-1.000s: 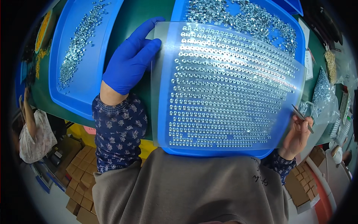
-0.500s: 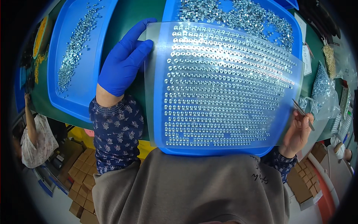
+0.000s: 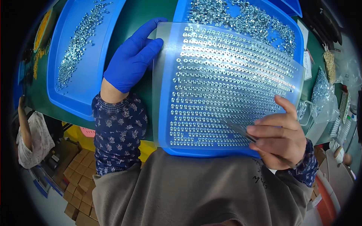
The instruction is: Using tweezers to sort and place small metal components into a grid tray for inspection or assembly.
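Observation:
A clear plastic plate [image 3: 162, 90] carries many rows of small round shiny metal pieces [image 3: 226, 94]. My left hand [image 3: 129, 62], in a blue glove, pinches the plate's upper left edge between thumb and fingers. Over the plate's lower right part is my bare right hand [image 3: 281, 135], its fingers closed round a pair of metal tweezers [image 3: 241, 130]. The tweezers point left over the lower rows; whether their tips touch a piece I cannot tell. Beneath the plate lies a blue tray [image 3: 181, 11], with a heap of loose metal pieces [image 3: 241, 19] showing past the far edge.
Another blue tray [image 3: 85, 71] with loose metal pieces stands at the left on the green table [image 3: 139, 22]. Plastic bags of small parts [image 3: 322, 88] lie at the right. Brown cartons [image 3: 80, 173] are stacked below left, near another person [image 3: 34, 141].
My right hand with the tweezers has moved left from the plate's right edge to above its lower rows. The plate and my left hand appear slightly farther right.

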Demonstrator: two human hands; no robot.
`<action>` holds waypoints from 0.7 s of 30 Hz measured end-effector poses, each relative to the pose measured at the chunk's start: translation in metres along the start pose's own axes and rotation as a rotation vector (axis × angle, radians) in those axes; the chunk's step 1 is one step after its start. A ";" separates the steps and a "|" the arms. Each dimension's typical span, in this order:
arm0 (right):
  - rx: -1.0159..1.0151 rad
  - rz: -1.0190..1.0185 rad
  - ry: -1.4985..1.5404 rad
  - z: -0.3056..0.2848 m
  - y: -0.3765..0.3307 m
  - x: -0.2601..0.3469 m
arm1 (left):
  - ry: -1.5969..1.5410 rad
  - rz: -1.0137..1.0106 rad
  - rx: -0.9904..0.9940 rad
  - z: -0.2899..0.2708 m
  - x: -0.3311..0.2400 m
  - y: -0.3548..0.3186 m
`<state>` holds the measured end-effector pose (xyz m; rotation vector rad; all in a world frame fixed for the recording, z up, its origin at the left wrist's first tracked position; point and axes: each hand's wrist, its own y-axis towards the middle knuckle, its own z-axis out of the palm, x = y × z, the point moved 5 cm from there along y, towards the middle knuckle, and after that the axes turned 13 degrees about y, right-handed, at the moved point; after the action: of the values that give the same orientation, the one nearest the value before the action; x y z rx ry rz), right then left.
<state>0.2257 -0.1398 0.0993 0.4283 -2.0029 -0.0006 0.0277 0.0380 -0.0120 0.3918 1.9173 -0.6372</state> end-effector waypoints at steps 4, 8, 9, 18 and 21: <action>0.085 -0.094 -0.054 0.014 0.008 -0.002 | 0.028 0.014 0.032 -0.005 0.000 -0.001; 0.074 -0.111 -0.060 0.017 0.011 -0.002 | 0.041 0.047 0.037 -0.007 0.004 0.000; 0.076 -0.111 -0.060 0.016 0.012 -0.002 | 0.065 0.050 0.038 -0.007 0.001 -0.001; 0.065 -0.111 -0.069 0.014 0.014 0.000 | 0.105 0.052 0.048 -0.002 -0.005 -0.001; 0.020 -0.103 -0.100 0.007 0.014 0.005 | 0.087 0.038 0.023 -0.004 -0.006 -0.005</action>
<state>0.2133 -0.1292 0.1029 0.5533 -2.0781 -0.0672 0.0245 0.0364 -0.0037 0.4760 1.9820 -0.6263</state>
